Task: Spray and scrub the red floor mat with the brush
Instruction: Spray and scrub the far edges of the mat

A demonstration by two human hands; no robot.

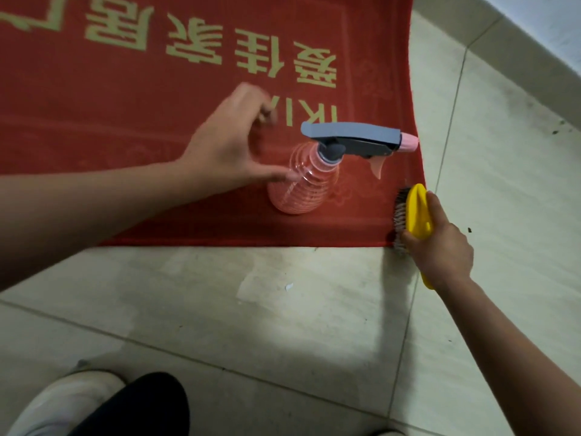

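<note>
— Count?
— We record one red floor mat (125, 121), one spray bottle (301, 190) upright near its near-right corner, and one brush (416, 212) at that corner.
— Hands?
— The right hand (443, 253) grips the brush; the left hand (226, 146) is spread open beside the bottle.

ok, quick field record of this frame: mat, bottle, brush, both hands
mat: red floor mat, pale lettering, flat on the tiled floor
bottle: clear spray bottle, grey head, pink nozzle pointing right, upright on the mat near its right edge
brush: yellow brush at the mat's near right corner, bristles turned toward the mat
left hand: open, curved beside the bottle, thumb at its body; blurred, contact unclear
right hand: grips the brush handle
other: white shoe, bottom left
</note>
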